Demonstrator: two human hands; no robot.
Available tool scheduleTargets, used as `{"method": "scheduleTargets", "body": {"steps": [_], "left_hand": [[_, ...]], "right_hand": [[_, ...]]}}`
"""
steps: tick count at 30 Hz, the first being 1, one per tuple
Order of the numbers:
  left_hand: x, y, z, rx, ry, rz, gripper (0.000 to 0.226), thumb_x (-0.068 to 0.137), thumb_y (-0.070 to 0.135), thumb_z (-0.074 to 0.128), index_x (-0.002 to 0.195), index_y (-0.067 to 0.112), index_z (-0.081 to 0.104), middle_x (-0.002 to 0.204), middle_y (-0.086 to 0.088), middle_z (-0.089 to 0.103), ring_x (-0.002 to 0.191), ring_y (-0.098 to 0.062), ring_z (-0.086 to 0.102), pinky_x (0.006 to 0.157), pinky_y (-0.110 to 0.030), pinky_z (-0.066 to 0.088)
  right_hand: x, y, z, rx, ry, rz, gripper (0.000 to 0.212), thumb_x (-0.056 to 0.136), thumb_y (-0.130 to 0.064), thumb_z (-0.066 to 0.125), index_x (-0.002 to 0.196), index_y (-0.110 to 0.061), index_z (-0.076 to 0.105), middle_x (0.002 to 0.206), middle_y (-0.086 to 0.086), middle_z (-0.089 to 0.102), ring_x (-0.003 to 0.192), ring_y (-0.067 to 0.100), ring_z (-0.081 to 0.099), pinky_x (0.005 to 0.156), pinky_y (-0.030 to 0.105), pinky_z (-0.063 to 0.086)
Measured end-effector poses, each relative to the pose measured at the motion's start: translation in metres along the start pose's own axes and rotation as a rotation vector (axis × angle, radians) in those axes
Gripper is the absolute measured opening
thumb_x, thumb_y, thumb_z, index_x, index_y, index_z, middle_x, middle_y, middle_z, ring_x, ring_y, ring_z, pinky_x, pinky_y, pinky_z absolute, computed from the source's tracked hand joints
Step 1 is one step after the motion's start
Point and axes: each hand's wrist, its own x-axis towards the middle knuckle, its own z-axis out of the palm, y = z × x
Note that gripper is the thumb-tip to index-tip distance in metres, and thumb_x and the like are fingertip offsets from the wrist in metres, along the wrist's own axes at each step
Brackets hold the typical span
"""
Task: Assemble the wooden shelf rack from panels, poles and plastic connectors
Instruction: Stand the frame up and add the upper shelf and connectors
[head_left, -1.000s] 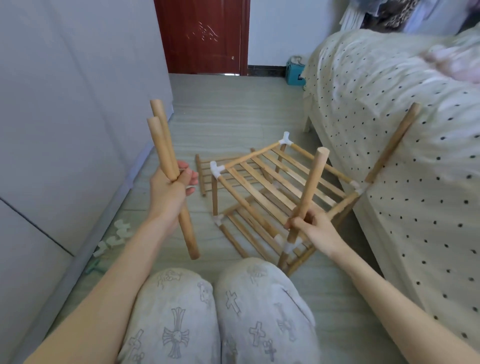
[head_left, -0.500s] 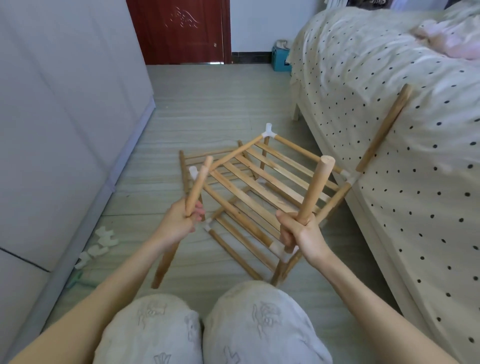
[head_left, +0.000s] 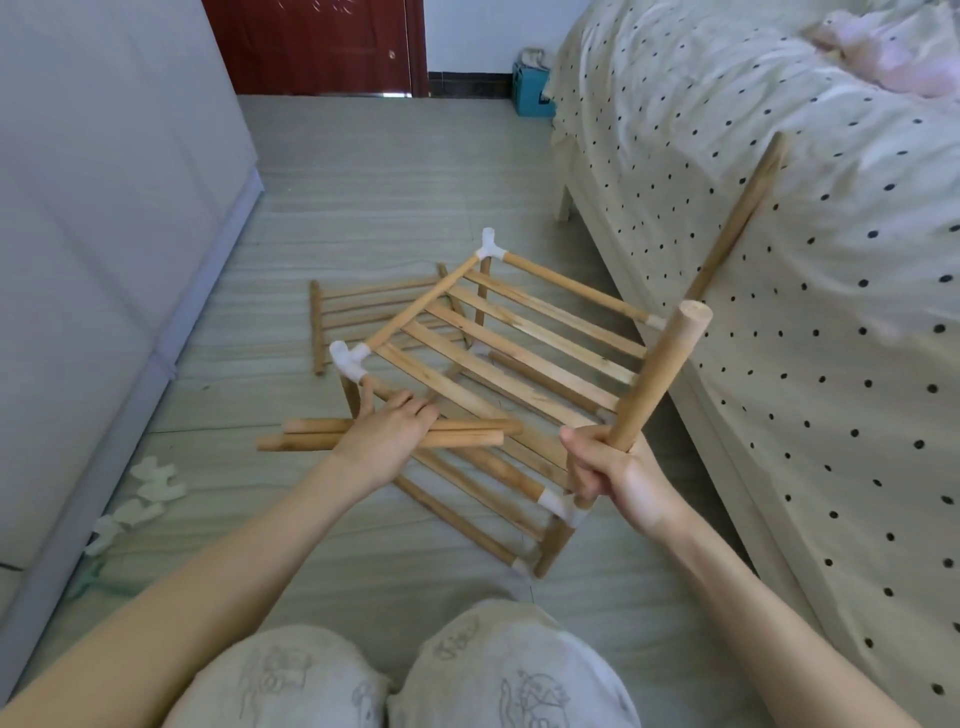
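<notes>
Head view, left to right: spare white connectors (head_left: 150, 488) lie on the floor by the wall, well apart from the work. The left hand (head_left: 387, 434) has its fingers wrapped over two loose poles (head_left: 311, 434), which lie roughly level, long axes running left-right, their right ends crossing over the near edge of the rack (head_left: 519, 343). Just beyond that hand's fingertips sits the near-left corner connector (head_left: 348, 358), its upward socket apparently unfilled; a second bare connector (head_left: 491, 248) tops the far corner. A spare panel (head_left: 363, 306) lies flat behind the rack.

To the right, the right hand (head_left: 618, 470) grips the base of an upright pole (head_left: 657, 376), fingers closed round it, just above the near-right connector (head_left: 558, 506). That pole tilts up and right, seemingly seated or being pressed in. A fourth pole (head_left: 737, 213) leans along the bed (head_left: 779, 156).

The next step likely turns on swinging one left-hand pole from level to upright over the near-left socket; the left hand is plainly nearer.
</notes>
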Motion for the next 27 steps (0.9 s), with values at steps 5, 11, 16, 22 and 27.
{"method": "scheduleTargets", "body": {"steps": [5,11,16,22,27], "left_hand": [[-0.016,0.010,0.009,-0.101,0.013,-0.004,0.058,0.088,-0.002,0.045,0.140,0.021,0.031,0.139,0.002,0.035,0.134,-0.018,0.023,0.112,-0.060,0.006],[-0.037,0.018,0.016,-0.197,0.050,0.020,0.061,0.092,0.004,0.038,0.147,0.026,0.021,0.142,0.004,0.033,0.127,-0.020,0.025,0.112,-0.038,0.016],[-0.042,0.021,0.016,-0.209,0.015,-0.014,0.064,0.093,0.005,0.036,0.149,0.026,0.013,0.148,0.005,0.026,0.132,-0.019,0.025,0.112,-0.038,0.014],[-0.040,0.023,0.013,-0.208,0.030,-0.031,0.059,0.095,0.006,0.036,0.147,0.027,0.019,0.145,0.006,0.031,0.127,-0.019,0.031,0.108,-0.036,0.021],[-0.042,0.027,0.011,-0.235,0.016,-0.050,0.057,0.094,0.006,0.037,0.145,0.028,0.025,0.139,0.005,0.037,0.122,-0.019,0.034,0.102,-0.037,0.026]], "right_hand": [[0.005,0.003,-0.019,-0.010,0.180,-0.032,0.051,0.085,-0.024,0.053,0.036,-0.020,0.039,0.037,0.002,0.034,0.035,0.016,0.033,0.047,0.021,0.038],[0.031,0.005,-0.028,0.072,0.472,0.000,0.060,0.092,-0.010,0.048,0.036,-0.026,0.037,0.036,-0.009,0.033,0.032,0.009,0.029,0.038,0.021,0.027],[0.045,0.011,-0.025,0.020,0.615,-0.033,0.045,0.092,-0.016,0.046,0.049,-0.019,0.034,0.035,-0.009,0.035,0.032,0.008,0.033,0.038,0.018,0.031],[0.051,0.018,-0.012,-0.007,0.855,-0.082,0.044,0.094,-0.020,0.045,0.053,-0.021,0.027,0.036,-0.013,0.032,0.036,0.001,0.032,0.042,0.015,0.034],[0.051,0.021,-0.014,-0.030,0.870,-0.067,0.043,0.095,-0.022,0.045,0.055,-0.020,0.029,0.046,-0.008,0.034,0.041,0.003,0.035,0.047,0.019,0.036]]}}
